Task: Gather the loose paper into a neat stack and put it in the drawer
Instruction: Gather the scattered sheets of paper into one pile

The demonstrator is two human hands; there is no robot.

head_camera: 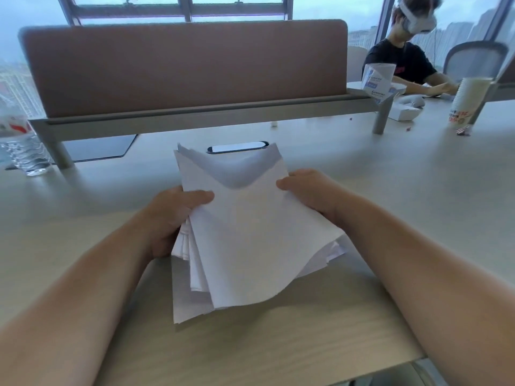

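Currently the left hand [172, 215] and right hand [309, 190] each grip a side of the loose sheaf of white paper sheets [250, 232] above the pale wooden worktop [418, 190]. Edges fan unevenly; tapping them down would square them. No drawer shows.

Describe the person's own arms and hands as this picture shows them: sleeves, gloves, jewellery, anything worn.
Both forearms are bare as far as the frame shows, with no sleeve in view. The left hand and right hand wear no gloves. No watch, bracelet or ring shows on the visible parts; most fingers are hidden.
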